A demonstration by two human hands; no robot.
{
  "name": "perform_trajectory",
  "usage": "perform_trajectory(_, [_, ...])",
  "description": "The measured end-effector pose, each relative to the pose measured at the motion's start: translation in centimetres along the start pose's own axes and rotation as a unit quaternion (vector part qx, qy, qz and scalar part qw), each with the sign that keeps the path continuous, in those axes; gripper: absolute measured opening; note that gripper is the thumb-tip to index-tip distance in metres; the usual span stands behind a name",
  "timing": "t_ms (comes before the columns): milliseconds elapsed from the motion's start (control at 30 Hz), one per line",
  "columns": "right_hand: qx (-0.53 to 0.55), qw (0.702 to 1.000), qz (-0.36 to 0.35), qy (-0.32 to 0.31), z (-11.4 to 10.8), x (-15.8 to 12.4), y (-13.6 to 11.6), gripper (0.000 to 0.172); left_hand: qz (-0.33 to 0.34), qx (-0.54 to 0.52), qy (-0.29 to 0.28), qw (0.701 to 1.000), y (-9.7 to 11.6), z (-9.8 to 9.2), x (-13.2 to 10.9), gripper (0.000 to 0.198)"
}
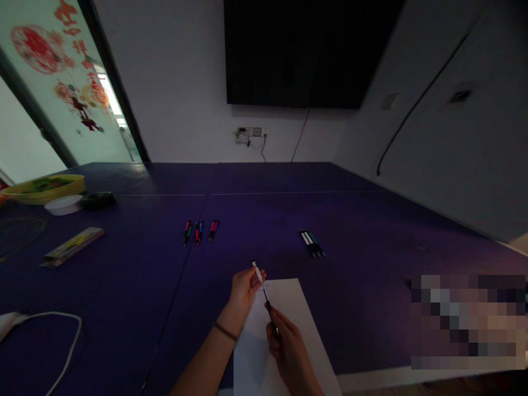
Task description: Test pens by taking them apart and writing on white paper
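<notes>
My left hand (243, 287) pinches the white barrel (258, 271) of a pen, with its dark end pointing up and away. My right hand (286, 341) is closed around the black pen part (270, 313). A thin dark rod, which looks like the refill, spans the gap between the two parts. Both hands are over a white sheet of paper (305, 344) at the near edge of the table. Beyond them to the right lie several pens (312, 243) side by side, white and green with black grips.
Several red, green and blue pens (198, 232) lie in small groups left of centre. Farther left are a flat box (74, 247), a white bowl (64, 205), a dark dish (99, 200), a yellow basket (78, 183) and a white cable (78, 330). A pixelated patch hides the right edge.
</notes>
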State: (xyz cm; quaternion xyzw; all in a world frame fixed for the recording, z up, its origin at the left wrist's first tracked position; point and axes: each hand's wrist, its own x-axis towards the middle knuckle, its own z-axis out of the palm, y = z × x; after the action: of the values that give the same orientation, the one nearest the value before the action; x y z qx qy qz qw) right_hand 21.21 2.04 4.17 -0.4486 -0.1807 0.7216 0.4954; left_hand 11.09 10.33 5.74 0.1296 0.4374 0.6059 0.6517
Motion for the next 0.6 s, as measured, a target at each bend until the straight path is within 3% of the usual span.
perform_trajectory(333, [-0.004,1.000,-0.030,0.002,0.6,0.0,-1.1,0.045,-0.036,-0.001,-0.008,0.999,-0.1,0.3,-0.9,0.012])
perform_trajectory(600, [-0.008,0.999,-0.036,0.009,0.5,0.0,-1.1,0.043,-0.042,0.056,-0.033,0.997,0.2,0.1,-1.5,0.021])
